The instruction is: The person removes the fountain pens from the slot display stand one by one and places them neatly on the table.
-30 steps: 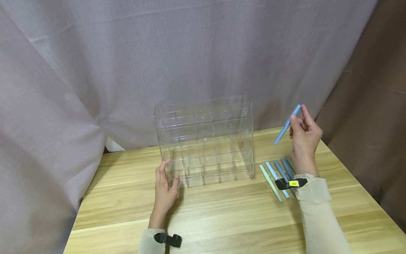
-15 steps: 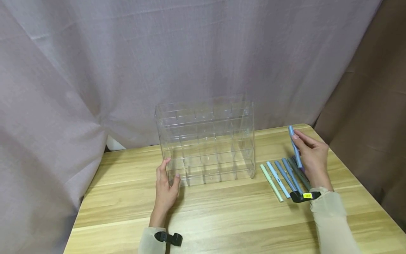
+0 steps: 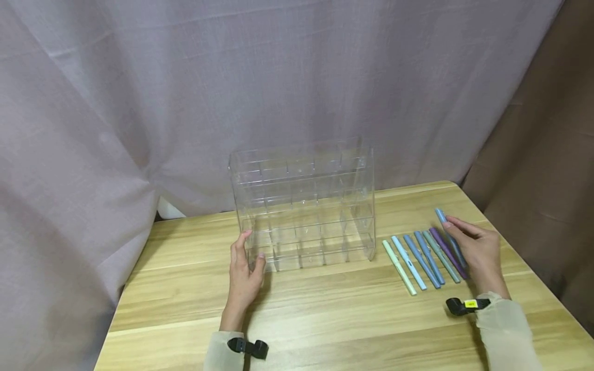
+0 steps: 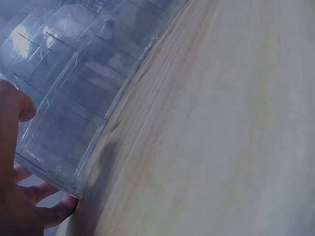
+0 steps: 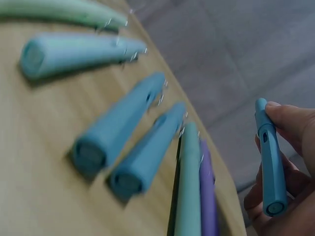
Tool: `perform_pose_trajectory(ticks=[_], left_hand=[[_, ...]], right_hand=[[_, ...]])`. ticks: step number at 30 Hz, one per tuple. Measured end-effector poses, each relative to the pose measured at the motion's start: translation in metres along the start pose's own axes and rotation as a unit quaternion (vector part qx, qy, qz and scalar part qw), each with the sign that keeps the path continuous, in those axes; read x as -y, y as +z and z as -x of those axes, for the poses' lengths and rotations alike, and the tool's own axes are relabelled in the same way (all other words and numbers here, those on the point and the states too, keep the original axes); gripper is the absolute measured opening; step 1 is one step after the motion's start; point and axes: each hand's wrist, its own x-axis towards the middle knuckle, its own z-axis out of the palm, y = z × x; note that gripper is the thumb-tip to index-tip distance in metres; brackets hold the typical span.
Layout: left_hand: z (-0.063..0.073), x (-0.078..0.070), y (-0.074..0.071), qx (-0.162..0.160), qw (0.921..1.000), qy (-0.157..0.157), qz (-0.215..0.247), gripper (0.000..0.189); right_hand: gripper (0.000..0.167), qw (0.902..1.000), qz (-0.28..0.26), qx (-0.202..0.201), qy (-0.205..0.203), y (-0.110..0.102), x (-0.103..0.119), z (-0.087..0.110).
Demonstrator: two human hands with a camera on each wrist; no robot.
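My left hand (image 3: 245,283) grips the lower left side of a clear plastic organizer (image 3: 308,253) with rows of small compartments. In the left wrist view, the thumb lies over its front and the fingers pass behind the side wall. At the right, my right hand (image 3: 482,257) pinches a blue capped pen (image 5: 272,162) between thumb and fingers, tilted beside the row of pens. That row runs from a light green pen (image 3: 399,268) and a light blue pen (image 3: 409,263) through two blue ones and a grey-green pen (image 3: 441,256) to a purple pen (image 3: 447,252).
The wooden table (image 3: 297,319) carries everything. A grey curtain (image 3: 297,77) hangs behind the organizer, and a brown curtain (image 3: 547,154) is at the right. The table's right edge runs beyond my right hand.
My right hand has lowered the blue pen from above the row and carried it right, uncovering the grey-green and purple pens. The left hand keeps its hold on the organizer.
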Motion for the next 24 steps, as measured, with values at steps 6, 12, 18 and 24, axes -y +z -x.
perform_pose_trajectory(ticks=[6, 12, 18, 24], left_hand=[[0.0, 0.0, 0.0, -0.001, 1.0, 0.002, -0.003, 0.073], [0.0, 0.0, 0.0, 0.001, 1.0, 0.002, -0.003, 0.073], [0.0, -0.001, 0.0, -0.002, 1.0, 0.007, -0.001, 0.072], [0.0, -0.001, 0.0, 0.0, 1.0, 0.004, -0.002, 0.071]], right_hand=[[0.054, 0.9985, 0.049, 0.014, 0.017, -0.01, -0.016, -0.007], [0.061, 0.9916, 0.124, 0.035, 0.005, -0.019, -0.028, -0.012], [0.061, 0.9864, 0.16, 0.037, -0.007, -0.019, -0.035, -0.015], [0.06, 0.9802, 0.194, 0.038, -0.013, -0.02, -0.04, -0.016]])
